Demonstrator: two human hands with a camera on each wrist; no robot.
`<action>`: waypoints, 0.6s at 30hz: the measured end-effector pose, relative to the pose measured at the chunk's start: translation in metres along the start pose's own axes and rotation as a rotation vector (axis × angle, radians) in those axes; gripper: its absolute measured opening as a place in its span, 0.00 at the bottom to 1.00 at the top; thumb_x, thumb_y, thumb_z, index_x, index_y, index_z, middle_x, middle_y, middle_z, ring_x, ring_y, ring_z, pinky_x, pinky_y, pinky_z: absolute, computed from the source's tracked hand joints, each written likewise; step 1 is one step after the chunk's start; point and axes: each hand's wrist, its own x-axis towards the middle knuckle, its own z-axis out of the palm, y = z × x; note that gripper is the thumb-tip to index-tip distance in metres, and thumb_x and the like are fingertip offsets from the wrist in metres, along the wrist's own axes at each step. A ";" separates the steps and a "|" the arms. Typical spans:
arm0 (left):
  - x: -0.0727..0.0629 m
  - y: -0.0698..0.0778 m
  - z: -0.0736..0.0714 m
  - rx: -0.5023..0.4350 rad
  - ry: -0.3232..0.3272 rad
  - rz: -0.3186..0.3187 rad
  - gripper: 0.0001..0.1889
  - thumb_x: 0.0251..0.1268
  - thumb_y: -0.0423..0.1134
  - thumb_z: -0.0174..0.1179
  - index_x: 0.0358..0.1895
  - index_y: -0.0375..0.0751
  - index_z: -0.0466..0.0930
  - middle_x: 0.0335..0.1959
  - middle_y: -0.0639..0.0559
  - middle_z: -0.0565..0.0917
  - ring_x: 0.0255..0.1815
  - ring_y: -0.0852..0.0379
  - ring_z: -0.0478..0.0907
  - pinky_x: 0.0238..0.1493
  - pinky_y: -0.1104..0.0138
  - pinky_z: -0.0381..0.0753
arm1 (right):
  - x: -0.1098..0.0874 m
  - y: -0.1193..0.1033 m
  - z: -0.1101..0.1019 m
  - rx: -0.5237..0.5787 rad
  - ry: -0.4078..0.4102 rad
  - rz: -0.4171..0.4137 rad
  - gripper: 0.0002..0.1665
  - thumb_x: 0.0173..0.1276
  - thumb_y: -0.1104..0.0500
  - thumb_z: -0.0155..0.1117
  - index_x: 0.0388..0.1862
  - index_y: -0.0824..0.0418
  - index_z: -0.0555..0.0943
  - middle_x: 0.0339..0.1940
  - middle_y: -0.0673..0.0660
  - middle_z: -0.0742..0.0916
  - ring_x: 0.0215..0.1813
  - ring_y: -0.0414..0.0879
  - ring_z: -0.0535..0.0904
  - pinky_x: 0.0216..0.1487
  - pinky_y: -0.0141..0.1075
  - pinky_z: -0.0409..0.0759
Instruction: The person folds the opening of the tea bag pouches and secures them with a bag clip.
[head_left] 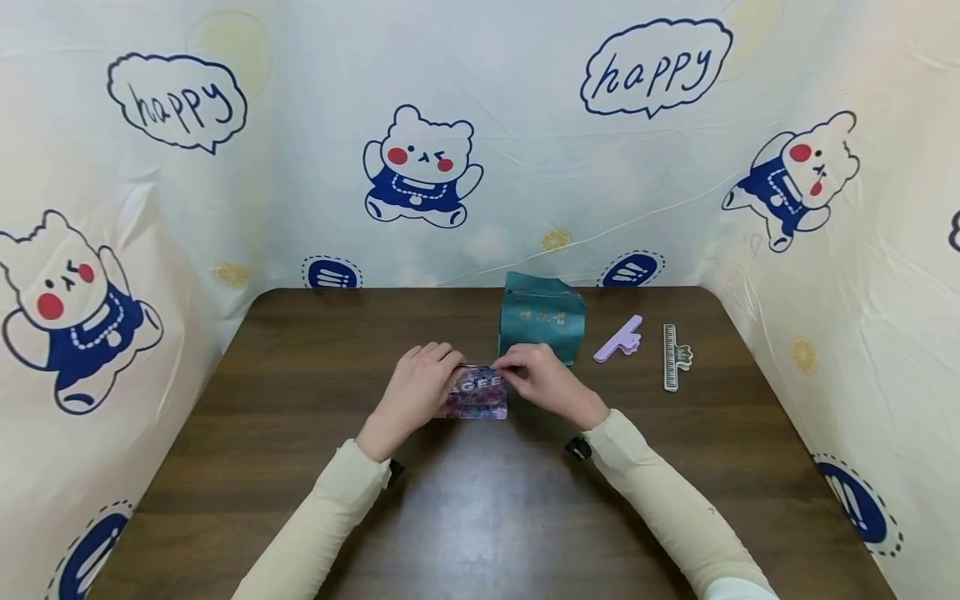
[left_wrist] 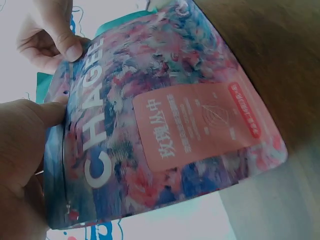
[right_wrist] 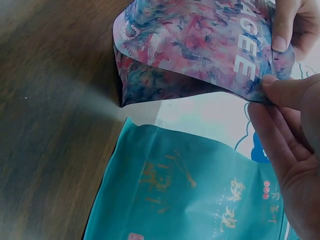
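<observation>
A pink, blue and purple tea pouch (left_wrist: 150, 110) lettered CHAGEE stands on the table, its top edge between my two hands. With thumb and fingers, my left hand (head_left: 423, 379) grips the upper left part of the pouch. At the upper right corner my right hand (head_left: 546, 383) pinches the top edge; in the right wrist view its thumb lies on the front and the fingers behind. Just behind my right hand stands a teal pouch (head_left: 542, 321) with gold writing, upright and partly hidden by that hand in the head view.
To the right on the brown table (head_left: 285, 358) lie a lilac clip (head_left: 619, 338) and a grey clip (head_left: 671, 358) with ruler-like marks. A white printed curtain (head_left: 525, 183) surrounds the table at the back and sides.
</observation>
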 end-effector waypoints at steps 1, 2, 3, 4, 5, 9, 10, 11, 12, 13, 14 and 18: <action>-0.002 -0.001 -0.001 0.004 0.002 -0.003 0.04 0.69 0.39 0.66 0.40 0.43 0.85 0.35 0.51 0.84 0.36 0.52 0.80 0.37 0.60 0.78 | 0.000 0.000 0.000 -0.003 -0.001 0.000 0.09 0.64 0.72 0.71 0.41 0.63 0.90 0.37 0.54 0.90 0.40 0.43 0.86 0.45 0.35 0.85; -0.003 -0.002 -0.002 0.008 0.006 -0.006 0.04 0.70 0.39 0.66 0.40 0.43 0.85 0.35 0.51 0.84 0.36 0.52 0.80 0.37 0.61 0.78 | 0.000 -0.001 0.000 -0.007 -0.003 -0.001 0.09 0.64 0.72 0.71 0.41 0.63 0.90 0.37 0.54 0.90 0.40 0.43 0.86 0.45 0.35 0.85; -0.005 -0.002 -0.003 0.010 0.012 -0.008 0.05 0.70 0.39 0.66 0.41 0.43 0.85 0.35 0.51 0.84 0.36 0.52 0.80 0.37 0.61 0.78 | 0.000 -0.002 0.000 -0.013 -0.003 -0.007 0.09 0.64 0.72 0.71 0.41 0.63 0.90 0.37 0.54 0.90 0.40 0.43 0.86 0.45 0.35 0.85; -0.006 -0.002 -0.003 0.012 0.018 -0.011 0.05 0.70 0.39 0.66 0.41 0.42 0.85 0.35 0.50 0.84 0.36 0.52 0.80 0.37 0.61 0.78 | 0.000 -0.003 0.000 -0.023 -0.005 -0.013 0.09 0.64 0.72 0.70 0.41 0.63 0.90 0.37 0.54 0.90 0.40 0.43 0.85 0.45 0.35 0.85; -0.007 -0.002 -0.003 0.015 0.024 -0.014 0.04 0.70 0.39 0.66 0.41 0.42 0.85 0.35 0.50 0.84 0.36 0.52 0.80 0.37 0.61 0.78 | 0.000 -0.005 0.000 -0.035 -0.008 -0.021 0.09 0.64 0.72 0.70 0.41 0.63 0.90 0.36 0.54 0.90 0.40 0.43 0.85 0.45 0.35 0.85; -0.009 0.000 -0.002 0.016 0.040 -0.023 0.04 0.70 0.37 0.66 0.42 0.41 0.85 0.35 0.49 0.85 0.37 0.50 0.80 0.38 0.59 0.79 | -0.001 -0.011 0.000 -0.117 -0.021 -0.060 0.08 0.63 0.72 0.71 0.40 0.64 0.90 0.35 0.54 0.89 0.40 0.44 0.85 0.45 0.35 0.85; -0.009 0.000 -0.002 0.015 0.044 -0.024 0.04 0.69 0.37 0.66 0.42 0.41 0.85 0.36 0.49 0.85 0.37 0.50 0.80 0.39 0.59 0.79 | -0.001 -0.012 0.000 -0.140 -0.023 -0.068 0.09 0.62 0.73 0.72 0.40 0.64 0.90 0.35 0.54 0.88 0.40 0.44 0.84 0.45 0.34 0.85; -0.009 0.000 -0.001 0.013 0.045 -0.027 0.04 0.69 0.37 0.66 0.42 0.41 0.85 0.36 0.49 0.85 0.37 0.50 0.80 0.39 0.58 0.79 | -0.001 -0.014 0.000 -0.164 -0.025 -0.077 0.09 0.61 0.73 0.73 0.39 0.64 0.90 0.35 0.54 0.88 0.40 0.44 0.84 0.45 0.34 0.85; -0.010 0.001 -0.001 0.010 0.046 -0.030 0.04 0.69 0.36 0.67 0.42 0.41 0.85 0.36 0.49 0.85 0.38 0.50 0.80 0.39 0.58 0.79 | -0.002 -0.015 0.001 -0.190 -0.025 -0.086 0.09 0.60 0.73 0.73 0.39 0.63 0.90 0.35 0.54 0.87 0.40 0.44 0.84 0.45 0.34 0.85; -0.010 0.001 0.000 0.008 0.047 -0.033 0.04 0.69 0.36 0.67 0.42 0.41 0.85 0.36 0.49 0.85 0.38 0.50 0.80 0.40 0.58 0.80 | -0.002 -0.016 0.002 -0.214 -0.026 -0.093 0.10 0.59 0.73 0.74 0.39 0.63 0.90 0.35 0.53 0.87 0.40 0.44 0.84 0.45 0.33 0.84; -0.010 0.001 0.000 0.006 0.047 -0.036 0.04 0.68 0.36 0.67 0.42 0.41 0.85 0.37 0.49 0.85 0.38 0.50 0.80 0.40 0.58 0.79 | -0.002 -0.017 0.003 -0.237 -0.025 -0.099 0.10 0.59 0.73 0.75 0.38 0.63 0.90 0.36 0.53 0.86 0.40 0.44 0.83 0.45 0.33 0.84; -0.011 0.001 0.002 -0.003 0.038 -0.042 0.04 0.68 0.35 0.67 0.43 0.41 0.84 0.38 0.49 0.86 0.39 0.51 0.81 0.41 0.59 0.79 | -0.003 -0.023 0.006 -0.324 -0.026 -0.112 0.12 0.56 0.72 0.77 0.38 0.62 0.90 0.36 0.53 0.85 0.40 0.44 0.82 0.44 0.34 0.84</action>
